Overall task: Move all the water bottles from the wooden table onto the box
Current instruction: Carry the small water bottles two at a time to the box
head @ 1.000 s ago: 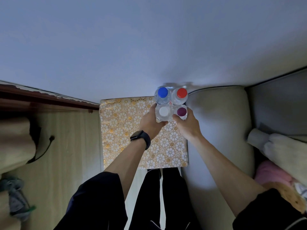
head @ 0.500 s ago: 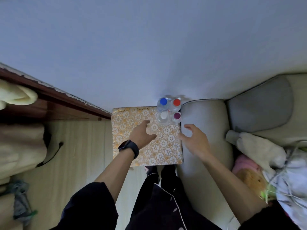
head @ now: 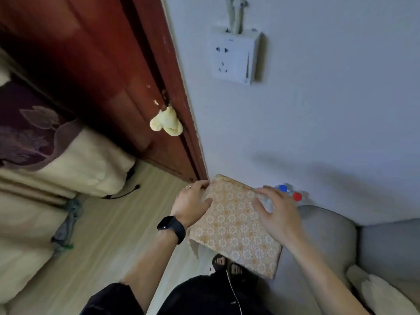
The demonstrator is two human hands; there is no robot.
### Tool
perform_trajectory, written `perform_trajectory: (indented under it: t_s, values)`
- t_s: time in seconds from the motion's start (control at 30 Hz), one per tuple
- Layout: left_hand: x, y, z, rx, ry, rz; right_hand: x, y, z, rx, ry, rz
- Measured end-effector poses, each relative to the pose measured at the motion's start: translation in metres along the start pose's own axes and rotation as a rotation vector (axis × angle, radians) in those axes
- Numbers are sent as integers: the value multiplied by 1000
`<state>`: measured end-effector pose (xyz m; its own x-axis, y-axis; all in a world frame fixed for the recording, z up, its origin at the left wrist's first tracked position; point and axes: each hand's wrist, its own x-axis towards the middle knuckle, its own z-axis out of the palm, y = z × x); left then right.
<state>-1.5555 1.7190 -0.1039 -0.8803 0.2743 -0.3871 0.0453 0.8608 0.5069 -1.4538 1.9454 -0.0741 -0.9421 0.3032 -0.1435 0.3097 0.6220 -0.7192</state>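
The box (head: 236,226), covered in gold floral paper, stands on the floor against the wall. Clear water bottles cluster on its far right corner; a blue cap (head: 283,188) and a red cap (head: 297,196) show, and the other bottles are hidden behind my right hand. My left hand (head: 193,201), with a black watch on the wrist, hovers with fingers spread over the box's left edge and holds nothing. My right hand (head: 276,212) is spread above the box just in front of the bottles, empty. No wooden table is visible.
A dark red wooden door frame (head: 141,87) rises at the left of the box. A grey sofa arm (head: 329,230) adjoins the box on the right. A white wall socket (head: 235,57) hangs above. Bedding (head: 56,167) lies at left on pale wood floor.
Both hands let go of the bottles and drew back with fingers spread. The view swung up and left, bringing the door and socket into sight. The bottles stay on the box.
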Motion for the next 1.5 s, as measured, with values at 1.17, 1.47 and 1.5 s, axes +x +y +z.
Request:
perform_trajectory:
  t_s: [1.17,1.47,1.5]
  values:
    - [-968,-226,19,157,1319,-1875,-712,-484,358,107,-1162,-2037]
    - [-1093,-289,-12,162,1391,-1983,-852,-563,408,232,-1233,-2087]
    - [-1104,-300,-17,160,1393,-1996,-865,-572,417,252,-1246,-2083]
